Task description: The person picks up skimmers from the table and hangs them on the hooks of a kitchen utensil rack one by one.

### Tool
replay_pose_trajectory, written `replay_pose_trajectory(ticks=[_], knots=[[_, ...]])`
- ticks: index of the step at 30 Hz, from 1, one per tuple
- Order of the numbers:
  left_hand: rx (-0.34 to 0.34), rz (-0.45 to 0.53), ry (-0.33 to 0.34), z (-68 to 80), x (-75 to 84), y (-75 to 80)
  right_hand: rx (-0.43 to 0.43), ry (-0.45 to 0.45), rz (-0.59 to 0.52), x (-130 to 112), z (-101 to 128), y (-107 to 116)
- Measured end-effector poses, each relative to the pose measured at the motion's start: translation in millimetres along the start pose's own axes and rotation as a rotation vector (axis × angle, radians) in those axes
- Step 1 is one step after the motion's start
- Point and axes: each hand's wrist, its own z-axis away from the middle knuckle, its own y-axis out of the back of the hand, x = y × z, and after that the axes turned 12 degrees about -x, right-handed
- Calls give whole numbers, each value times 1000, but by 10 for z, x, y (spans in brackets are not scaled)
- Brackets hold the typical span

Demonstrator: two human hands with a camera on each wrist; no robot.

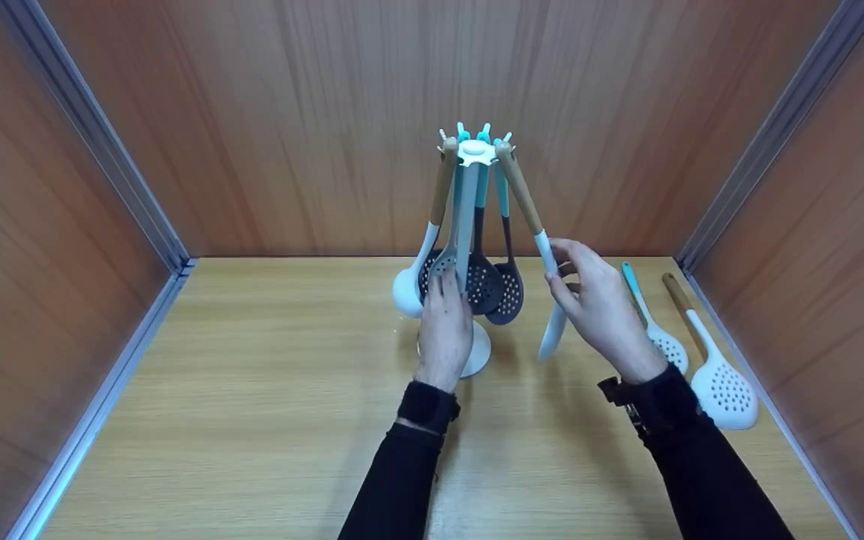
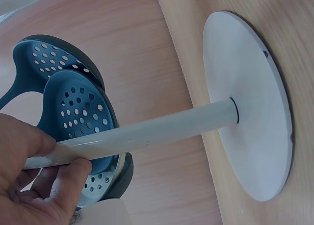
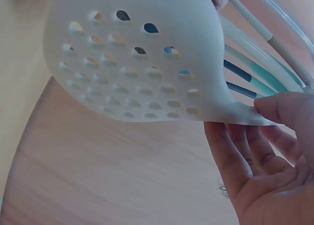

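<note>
My left grip (image 1: pixel 445 322) pinches the pole (image 2: pixel 186 122); my right grip (image 1: pixel 589 296) pinches the turner (image 3: pixel 130 61) by its neck (image 1: pixel 544 249), handle (image 1: pixel 520 189) toward eleven o'clock, blade (image 1: pixel 553 330) toward seven.

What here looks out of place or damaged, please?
No spill or clear damage shows. But a skimmer and a turner lie on the table, while other tools hang on the stand. Also, the held turner slants outward, probably because the right hand grips it.
</note>
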Motion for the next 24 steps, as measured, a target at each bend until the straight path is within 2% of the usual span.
replay_pose_trajectory(ticks=[7,17,24], knots=[[-3,10,-1,0,-1,-3,4,22,-20,43,-26,-63],[87,-27,-75,21,-7,-27,0,55,-58,64,-47,-155],[101,-46,-81,10,2,-42,-18,48,-63,82,-91,-219]])
